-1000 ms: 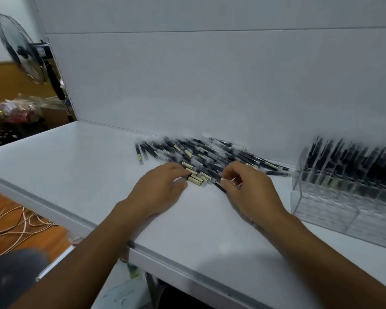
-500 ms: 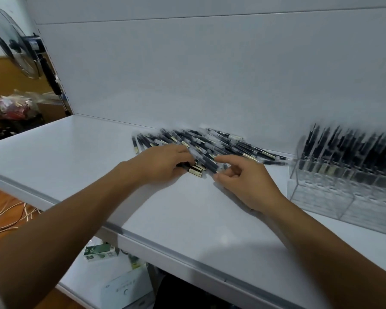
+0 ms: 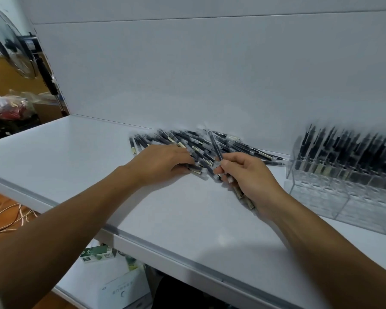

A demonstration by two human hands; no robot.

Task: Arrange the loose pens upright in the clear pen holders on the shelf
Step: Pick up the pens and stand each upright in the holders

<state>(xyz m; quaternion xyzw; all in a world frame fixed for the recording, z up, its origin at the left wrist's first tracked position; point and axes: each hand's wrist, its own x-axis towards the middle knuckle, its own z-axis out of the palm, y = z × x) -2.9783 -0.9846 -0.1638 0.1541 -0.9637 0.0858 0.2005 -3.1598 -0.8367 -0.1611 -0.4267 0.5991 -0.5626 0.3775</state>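
A heap of loose black pens (image 3: 236,146) with clear caps lies on the white shelf (image 3: 76,157) against the back wall. My left hand (image 3: 163,163) rests on the heap's near left part, fingers curled over several pens. My right hand (image 3: 247,175) grips a few pens; one pen (image 3: 214,144) sticks up and away from its fingers, and pen ends show below the palm. The clear pen holder (image 3: 321,190) stands at the right, with several black pens upright in it, blurred.
A standing fan (image 3: 11,54) is at the far left beyond the shelf's end. Below the shelf's front edge lie a green box (image 3: 98,253) and a white box (image 3: 123,291). Cables lie on the wooden floor at left.
My right hand has closed on a few pens and lifted them off the heap, one now pointing upward. My left hand stays on the heap, shifted slightly.
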